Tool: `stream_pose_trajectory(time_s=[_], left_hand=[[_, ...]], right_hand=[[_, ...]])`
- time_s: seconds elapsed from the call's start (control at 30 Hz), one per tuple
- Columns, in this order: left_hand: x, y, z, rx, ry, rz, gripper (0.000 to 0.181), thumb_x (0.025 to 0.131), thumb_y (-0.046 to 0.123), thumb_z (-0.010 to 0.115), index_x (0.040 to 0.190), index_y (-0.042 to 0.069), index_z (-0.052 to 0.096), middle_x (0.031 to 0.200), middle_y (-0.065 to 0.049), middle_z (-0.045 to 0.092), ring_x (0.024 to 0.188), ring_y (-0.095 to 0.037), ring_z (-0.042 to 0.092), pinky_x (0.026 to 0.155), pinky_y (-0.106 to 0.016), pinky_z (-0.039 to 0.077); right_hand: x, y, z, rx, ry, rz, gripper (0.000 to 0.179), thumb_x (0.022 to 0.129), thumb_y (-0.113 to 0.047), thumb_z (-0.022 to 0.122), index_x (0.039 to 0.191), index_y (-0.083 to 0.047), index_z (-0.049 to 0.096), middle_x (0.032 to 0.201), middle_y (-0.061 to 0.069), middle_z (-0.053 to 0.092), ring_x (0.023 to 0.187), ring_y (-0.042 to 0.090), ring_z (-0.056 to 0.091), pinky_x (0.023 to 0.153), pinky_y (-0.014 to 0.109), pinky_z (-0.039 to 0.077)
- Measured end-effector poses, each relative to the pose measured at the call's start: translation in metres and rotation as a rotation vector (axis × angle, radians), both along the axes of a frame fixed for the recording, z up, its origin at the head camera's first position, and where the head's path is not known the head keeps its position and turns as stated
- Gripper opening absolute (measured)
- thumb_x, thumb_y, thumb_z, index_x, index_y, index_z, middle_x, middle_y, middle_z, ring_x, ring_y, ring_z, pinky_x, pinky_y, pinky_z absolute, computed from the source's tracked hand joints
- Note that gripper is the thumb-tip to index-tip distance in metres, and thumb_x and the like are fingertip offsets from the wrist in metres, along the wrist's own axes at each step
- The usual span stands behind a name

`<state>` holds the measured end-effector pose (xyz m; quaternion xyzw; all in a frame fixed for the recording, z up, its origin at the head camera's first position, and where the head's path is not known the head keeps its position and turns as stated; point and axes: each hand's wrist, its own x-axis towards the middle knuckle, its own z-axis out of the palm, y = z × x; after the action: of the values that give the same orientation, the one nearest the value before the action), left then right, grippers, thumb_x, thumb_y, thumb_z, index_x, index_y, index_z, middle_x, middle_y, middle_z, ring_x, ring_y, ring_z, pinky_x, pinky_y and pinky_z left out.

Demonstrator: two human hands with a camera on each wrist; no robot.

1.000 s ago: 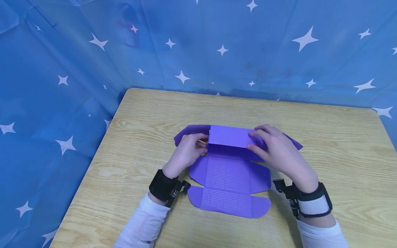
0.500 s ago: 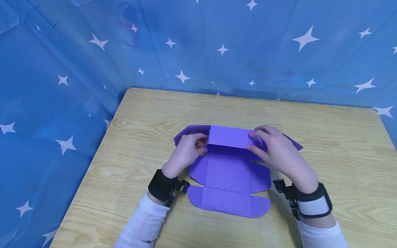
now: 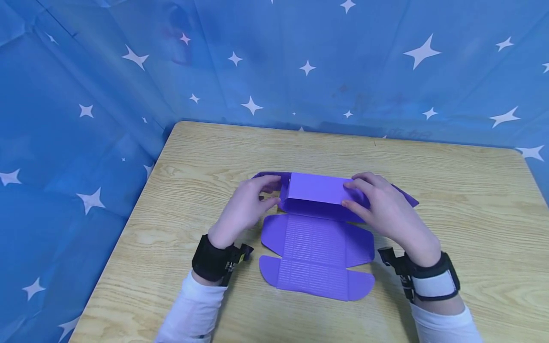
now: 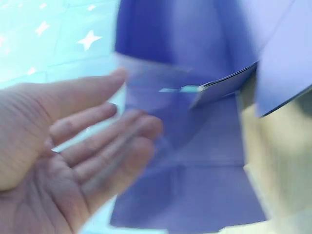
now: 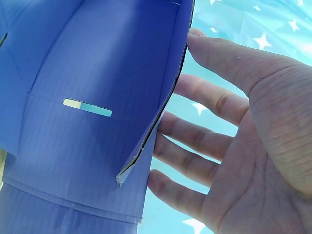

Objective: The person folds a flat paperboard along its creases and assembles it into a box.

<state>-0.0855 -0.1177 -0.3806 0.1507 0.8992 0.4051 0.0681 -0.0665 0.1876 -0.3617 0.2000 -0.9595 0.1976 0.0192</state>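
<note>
A purple cardboard box [image 3: 315,240], partly folded, lies on the wooden table with its striped base and front side flaps spread flat. Its back wall stands up, and a top panel [image 3: 317,187] folds forward over it. My right hand [image 3: 381,205] pinches the right end of that panel, thumb at the edge and fingers behind, as the right wrist view also shows. My left hand [image 3: 243,205] is at the left end with thumb and fingers apart. In the left wrist view its fingers [image 4: 139,161] are loosely bent beside the cardboard, holding nothing.
A blue cloth with white stars [image 3: 274,62] hangs behind and to the left of the wooden table [image 3: 206,157]. Purple side flaps jut out at both ends of the raised wall. A narrow slot [image 5: 87,107] pierces the cardboard in the right wrist view.
My left hand has drawn back left from the panel's left end, and the left back flap has swung inward. The right hand keeps its hold in the same place.
</note>
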Motion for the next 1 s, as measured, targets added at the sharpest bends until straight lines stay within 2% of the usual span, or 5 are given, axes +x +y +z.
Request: stream_pose_trajectory(time_s=[0.23, 0.37, 0.53, 0.67, 1.0], left_hand=[[-0.001, -0.019, 0.010, 0.055, 0.198, 0.099, 0.046, 0.096, 0.015, 0.077, 0.140, 0.005, 0.066, 0.138, -0.015, 0.071, 0.128, -0.034, 0.068, 0.107, -0.049, 0.057], [-0.010, -0.036, -0.001, -0.001, 0.018, 0.060, 0.063, 0.098, 0.023, 0.075, 0.153, 0.005, 0.052, 0.152, -0.018, 0.061, 0.137, -0.037, 0.062, 0.113, -0.053, 0.053], [-0.018, -0.058, -0.018, -0.062, -0.201, -0.147, 0.063, 0.098, 0.021, 0.074, 0.154, 0.006, 0.050, 0.141, -0.019, 0.068, 0.126, -0.034, 0.069, 0.105, -0.050, 0.058], [-0.022, -0.064, -0.024, -0.022, -0.239, -0.251, 0.062, 0.095, 0.016, 0.077, 0.151, 0.006, 0.052, 0.135, -0.017, 0.071, 0.124, -0.034, 0.071, 0.102, -0.048, 0.060], [-0.023, -0.041, -0.038, -0.046, -0.186, -0.217, 0.091, 0.085, 0.015, 0.087, 0.159, 0.007, 0.034, 0.153, -0.019, 0.057, 0.129, -0.033, 0.062, 0.110, -0.051, 0.053]], right_hand=[[-0.001, -0.001, 0.001, -0.003, 0.000, 0.001, 0.037, 0.096, -0.022, 0.076, 0.127, -0.002, 0.072, 0.129, 0.023, 0.068, 0.120, 0.043, 0.066, 0.101, 0.060, 0.055], [-0.002, -0.002, 0.001, -0.004, -0.010, 0.002, 0.037, 0.097, -0.023, 0.076, 0.128, -0.003, 0.072, 0.130, 0.023, 0.068, 0.121, 0.044, 0.065, 0.101, 0.061, 0.055], [-0.002, -0.003, 0.001, -0.002, -0.016, 0.008, 0.037, 0.098, -0.024, 0.075, 0.129, -0.003, 0.071, 0.132, 0.024, 0.067, 0.122, 0.045, 0.065, 0.102, 0.062, 0.054], [-0.002, -0.003, 0.002, -0.004, -0.018, 0.002, 0.037, 0.099, -0.023, 0.074, 0.130, -0.004, 0.071, 0.133, 0.024, 0.067, 0.124, 0.045, 0.065, 0.102, 0.062, 0.054], [-0.002, 0.001, 0.000, -0.020, -0.002, -0.010, 0.037, 0.098, -0.023, 0.076, 0.128, -0.004, 0.071, 0.131, 0.023, 0.068, 0.122, 0.043, 0.065, 0.100, 0.061, 0.055]])
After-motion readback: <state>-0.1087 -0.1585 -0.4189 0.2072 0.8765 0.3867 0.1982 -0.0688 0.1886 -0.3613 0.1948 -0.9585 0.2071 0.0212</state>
